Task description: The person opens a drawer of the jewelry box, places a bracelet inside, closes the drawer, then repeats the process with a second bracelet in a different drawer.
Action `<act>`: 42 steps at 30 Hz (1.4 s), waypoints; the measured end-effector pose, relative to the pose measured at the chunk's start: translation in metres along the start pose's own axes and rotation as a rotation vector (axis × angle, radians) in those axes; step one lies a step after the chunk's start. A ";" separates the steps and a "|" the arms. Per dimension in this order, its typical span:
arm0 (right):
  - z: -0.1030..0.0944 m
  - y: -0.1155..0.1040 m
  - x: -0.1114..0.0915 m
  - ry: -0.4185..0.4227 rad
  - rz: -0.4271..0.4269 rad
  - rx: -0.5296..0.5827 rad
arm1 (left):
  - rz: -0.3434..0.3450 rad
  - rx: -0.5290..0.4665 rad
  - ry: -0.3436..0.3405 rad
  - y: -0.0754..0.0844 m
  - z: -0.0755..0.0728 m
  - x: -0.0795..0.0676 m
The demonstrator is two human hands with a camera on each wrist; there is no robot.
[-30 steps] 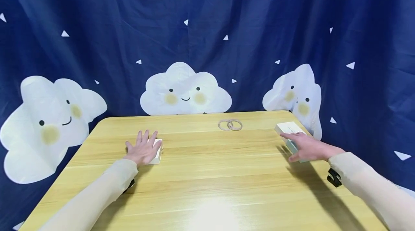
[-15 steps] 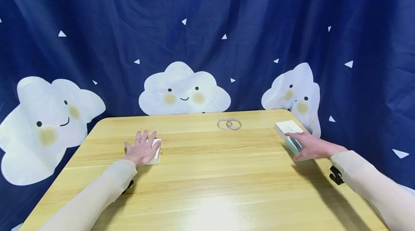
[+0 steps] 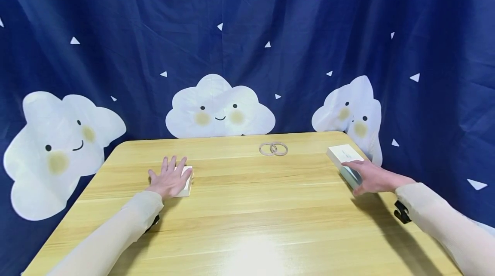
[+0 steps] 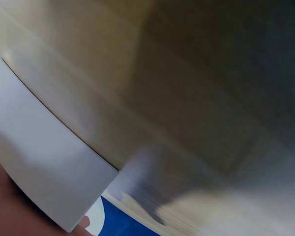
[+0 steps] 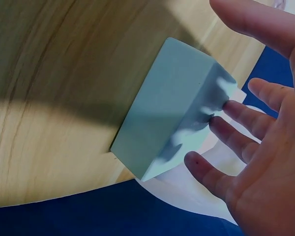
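Head view: wooden table (image 3: 247,211) across lower half, left hand (image 3: 168,180) and right hand (image 3: 374,178) both spread wide, mint-green box (image 3: 349,176) under the right, right white box (image 3: 343,154) beyond it, left white box (image 3: 187,186) beneath the left, two overlapping rings (image 3: 272,149) near center.

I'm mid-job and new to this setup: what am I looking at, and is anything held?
No machine: these are a person's two bare hands. The wide picture comes from a head camera looking forward and down; the close ones, from each wrist. On the wood-grained table, the left hand is spread over a white box; the right hand, fingers apart, is at a pale green box next to a second white box. Two overlapping rings lie toward the far edge. Neither hand seems to grip anything.
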State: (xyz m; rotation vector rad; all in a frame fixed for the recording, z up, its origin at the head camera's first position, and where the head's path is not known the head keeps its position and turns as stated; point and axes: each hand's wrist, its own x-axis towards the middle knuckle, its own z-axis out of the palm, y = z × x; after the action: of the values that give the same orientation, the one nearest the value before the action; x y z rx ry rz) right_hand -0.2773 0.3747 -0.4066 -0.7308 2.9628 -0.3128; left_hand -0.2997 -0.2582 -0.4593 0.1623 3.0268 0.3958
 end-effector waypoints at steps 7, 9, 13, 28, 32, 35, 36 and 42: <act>0.002 -0.002 -0.003 0.014 0.000 -0.013 | 0.001 -0.005 0.007 -0.001 0.002 -0.001; 0.003 -0.002 -0.004 0.017 -0.002 -0.020 | 0.002 -0.005 0.012 -0.001 0.002 -0.001; 0.004 -0.003 -0.005 0.034 -0.022 -0.035 | 0.004 0.001 0.018 -0.001 0.002 0.000; 0.007 -0.002 -0.009 0.042 -0.046 -0.016 | 0.007 -0.003 0.012 -0.002 0.001 0.000; 0.008 -0.002 -0.009 0.044 -0.051 -0.030 | 0.003 -0.001 0.008 -0.003 0.001 -0.001; 0.007 -0.003 -0.008 0.049 -0.052 -0.029 | 0.003 0.000 0.007 -0.003 0.002 -0.001; 0.006 -0.004 -0.008 0.051 -0.054 -0.023 | 0.003 -0.001 0.008 -0.003 0.002 0.000; -0.001 -0.002 -0.007 0.044 -0.042 -0.031 | 0.001 -0.003 0.013 -0.002 0.002 0.000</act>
State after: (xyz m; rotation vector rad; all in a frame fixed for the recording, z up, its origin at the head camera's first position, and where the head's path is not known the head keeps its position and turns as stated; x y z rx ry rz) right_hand -0.2705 0.3765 -0.4052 -0.8007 3.0032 -0.2901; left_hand -0.2997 -0.2595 -0.4616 0.1622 3.0391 0.4037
